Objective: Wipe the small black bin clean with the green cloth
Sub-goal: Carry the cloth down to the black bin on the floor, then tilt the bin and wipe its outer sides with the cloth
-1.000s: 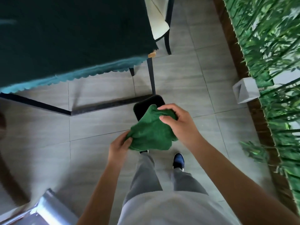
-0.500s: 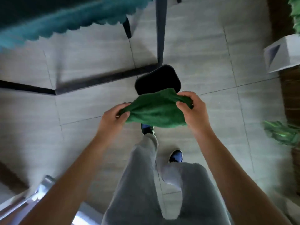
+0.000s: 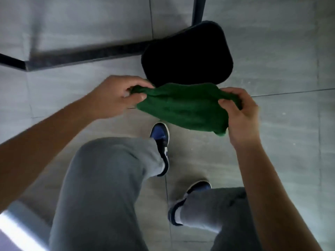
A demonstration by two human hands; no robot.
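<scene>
The small black bin (image 3: 186, 55) stands on the grey tiled floor, seen from above, its dark opening facing me. The green cloth (image 3: 183, 107) is stretched between both hands just in front of the bin and covers its near rim. My left hand (image 3: 116, 96) pinches the cloth's left end. My right hand (image 3: 241, 115) grips its right end, a little lower. The cloth hangs above the floor; whether it touches the bin I cannot tell.
A black table leg (image 3: 198, 9) rises just behind the bin, and a black floor bar (image 3: 81, 56) runs left from it. My grey-trousered legs and blue shoes (image 3: 161, 138) stand right below the cloth. A shiny metal edge (image 3: 16, 230) sits at bottom left.
I have leaned down closer to the bin, so it looks larger. Both hands have pulled the cloth wider apart and lowered it toward the bin's near rim.
</scene>
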